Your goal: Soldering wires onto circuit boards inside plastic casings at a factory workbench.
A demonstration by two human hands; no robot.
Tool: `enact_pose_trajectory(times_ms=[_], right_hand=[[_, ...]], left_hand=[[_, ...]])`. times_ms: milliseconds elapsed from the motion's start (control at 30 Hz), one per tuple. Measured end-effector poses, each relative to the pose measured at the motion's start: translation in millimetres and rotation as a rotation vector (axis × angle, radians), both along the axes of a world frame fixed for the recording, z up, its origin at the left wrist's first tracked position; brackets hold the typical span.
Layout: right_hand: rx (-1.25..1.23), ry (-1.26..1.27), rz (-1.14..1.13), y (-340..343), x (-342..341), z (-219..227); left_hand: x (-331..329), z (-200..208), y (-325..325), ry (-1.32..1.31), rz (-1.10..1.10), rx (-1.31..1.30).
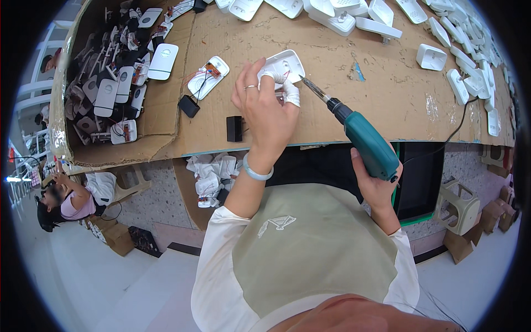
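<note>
1. your left hand grips the white casing at its far side.
2. your right hand grips the teal screwdriver, tip at the casing's edge.
3. a black block lies on the counter near your left hand.

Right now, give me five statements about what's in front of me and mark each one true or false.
1. The right hand holds the teal power tool. True.
2. The tool's tip points away from the white shell. False: it points toward the white shell.
3. White wrapping covers part of the left hand. True.
4. The pale bracelet circles the right wrist. False: the pale bracelet circles the left wrist.
5. The cardboard box stands left of the left hand. True.
</note>
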State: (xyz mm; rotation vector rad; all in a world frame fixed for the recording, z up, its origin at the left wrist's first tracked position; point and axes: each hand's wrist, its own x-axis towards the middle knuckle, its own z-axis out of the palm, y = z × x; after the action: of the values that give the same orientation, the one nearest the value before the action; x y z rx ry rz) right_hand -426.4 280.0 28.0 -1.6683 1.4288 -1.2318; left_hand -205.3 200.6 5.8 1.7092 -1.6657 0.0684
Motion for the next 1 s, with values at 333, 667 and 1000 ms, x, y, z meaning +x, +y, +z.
enact_pose_trajectory(times_ms=[333,667,1000], right_hand=[[0.006,0.016,-0.003,-4.7,-1.9,3.2],[-0.012,-0.018,-0.019,-1.0,-3.7,2.7],[-0.016,-0.015,0.004,0.3,-11.5,1.0]], left_hand=[[-5.5,6.8,0.1,0.028,0.026,0.03],[0.0,9.7,2.0,0.141,-0.063,-0.01],[-10.8,-3.0,-8.0,0.108,-0.163,-0.056]])
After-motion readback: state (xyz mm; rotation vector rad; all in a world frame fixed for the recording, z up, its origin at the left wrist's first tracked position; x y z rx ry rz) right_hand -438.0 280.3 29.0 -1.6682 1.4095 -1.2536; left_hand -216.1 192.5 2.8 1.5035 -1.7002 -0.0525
